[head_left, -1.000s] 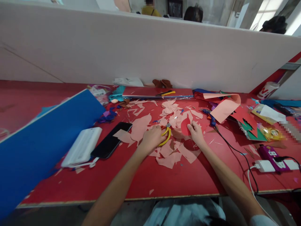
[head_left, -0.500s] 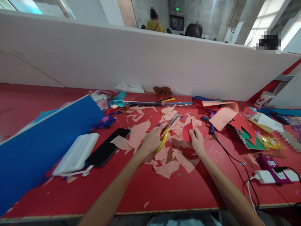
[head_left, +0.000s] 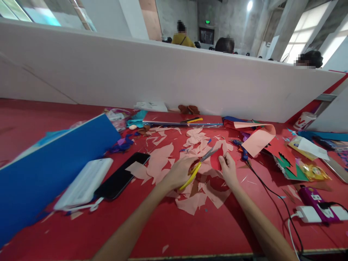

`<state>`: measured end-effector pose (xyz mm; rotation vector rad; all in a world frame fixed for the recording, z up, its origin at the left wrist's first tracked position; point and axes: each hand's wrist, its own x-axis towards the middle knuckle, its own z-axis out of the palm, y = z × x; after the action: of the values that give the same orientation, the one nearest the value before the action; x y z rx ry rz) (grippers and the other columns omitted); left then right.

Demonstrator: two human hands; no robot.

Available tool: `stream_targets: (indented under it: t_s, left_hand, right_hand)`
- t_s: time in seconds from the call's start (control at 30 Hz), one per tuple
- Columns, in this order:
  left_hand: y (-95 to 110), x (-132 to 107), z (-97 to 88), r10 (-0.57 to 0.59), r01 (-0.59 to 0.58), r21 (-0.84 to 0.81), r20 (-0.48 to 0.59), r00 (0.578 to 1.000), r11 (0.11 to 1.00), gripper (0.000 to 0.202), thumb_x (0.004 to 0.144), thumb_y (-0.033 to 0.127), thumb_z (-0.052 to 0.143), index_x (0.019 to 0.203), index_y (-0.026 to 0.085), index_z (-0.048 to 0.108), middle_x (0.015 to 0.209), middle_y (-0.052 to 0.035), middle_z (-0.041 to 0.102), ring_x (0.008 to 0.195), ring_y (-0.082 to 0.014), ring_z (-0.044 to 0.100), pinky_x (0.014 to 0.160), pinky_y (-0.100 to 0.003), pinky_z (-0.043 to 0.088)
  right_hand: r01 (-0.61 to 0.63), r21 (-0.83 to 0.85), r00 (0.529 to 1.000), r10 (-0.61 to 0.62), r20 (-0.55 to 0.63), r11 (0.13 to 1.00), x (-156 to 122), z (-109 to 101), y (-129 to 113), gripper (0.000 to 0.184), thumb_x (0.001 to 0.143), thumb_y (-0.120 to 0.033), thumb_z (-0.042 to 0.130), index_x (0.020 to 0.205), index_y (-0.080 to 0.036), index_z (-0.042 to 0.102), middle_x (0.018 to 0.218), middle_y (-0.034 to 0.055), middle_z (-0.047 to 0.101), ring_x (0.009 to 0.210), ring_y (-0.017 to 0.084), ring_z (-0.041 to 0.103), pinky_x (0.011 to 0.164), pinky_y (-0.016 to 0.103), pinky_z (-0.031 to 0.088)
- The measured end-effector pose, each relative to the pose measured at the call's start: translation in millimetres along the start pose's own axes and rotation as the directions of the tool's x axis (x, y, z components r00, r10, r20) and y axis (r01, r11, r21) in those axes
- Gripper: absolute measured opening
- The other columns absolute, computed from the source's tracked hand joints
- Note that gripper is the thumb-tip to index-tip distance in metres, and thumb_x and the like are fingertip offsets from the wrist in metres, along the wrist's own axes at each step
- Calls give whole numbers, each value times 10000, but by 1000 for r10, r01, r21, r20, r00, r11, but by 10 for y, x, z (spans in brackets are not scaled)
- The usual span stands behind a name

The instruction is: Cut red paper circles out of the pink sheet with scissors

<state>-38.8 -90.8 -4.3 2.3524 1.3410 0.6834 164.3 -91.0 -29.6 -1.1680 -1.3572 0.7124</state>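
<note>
My left hand [head_left: 181,173] grips scissors [head_left: 191,177] by their yellow handles. Their metal blades point up and to the right, with the tips close to a thin red piece [head_left: 215,161]. That piece has a rounded body and a pointed top; whether it is felt or paper I cannot tell. My right hand [head_left: 228,168] pinches its right edge between thumb and fingers. Under and around both hands lie many loose pink scraps [head_left: 190,203] on the red table [head_left: 206,235]. Whether the blades touch the red piece is unclear.
On the left are a black phone [head_left: 123,177], a white pack [head_left: 85,183] and a blue board [head_left: 62,170]. Rightward lie a blue glue gun [head_left: 244,155] with its cord, a curled pink sheet [head_left: 259,139] and a purple power strip [head_left: 317,203]. A white partition [head_left: 174,76] stands behind.
The scissors have swung rightward and lower, bringing their blades near the red piece. My right hand keeps hold of that piece. The camera view has shifted slightly.
</note>
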Motion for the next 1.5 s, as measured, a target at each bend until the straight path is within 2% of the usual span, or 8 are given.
stream_targets:
  t_s: [0.13,0.47,0.93,1.5]
  left_hand:
    - [-19,-4,-14,10,-10,1,26,1000,1000,332,756,200,530,1077,163,606,1074,-115,659,981,-246,601,846,-344,463]
    - [-80,-1,-64,67,-68,32,37,997,997,289,787,243,523,1044,173,635,1075,-106,674,977,-237,612,864,-338,460]
    - [-151,0,-75,60,-62,36,37,997,997,253,796,255,522,1005,203,656,1052,-85,686,948,-223,619,850,-328,467]
    - [-21,0,-83,10,-10,-24,-11,1000,1000,294,852,305,470,1088,203,614,1050,-101,669,940,-220,621,808,-307,472]
  right_hand:
    - [12,0,1000,-12,9,1000,-1,6,-9,305,834,-411,448,624,-224,331,577,-57,329,551,106,327,540,247,280]
    - [5,-31,999,-4,35,1000,18,-20,24,296,833,-419,442,633,-222,347,583,-55,341,552,107,330,542,251,289]
    - [-5,-26,999,6,35,1000,29,-17,103,315,843,-425,446,634,-222,328,590,-56,333,560,107,325,546,249,284]
    - [4,-42,998,-1,70,999,11,6,63,297,833,-412,441,626,-225,341,562,-59,335,541,110,334,538,251,292]
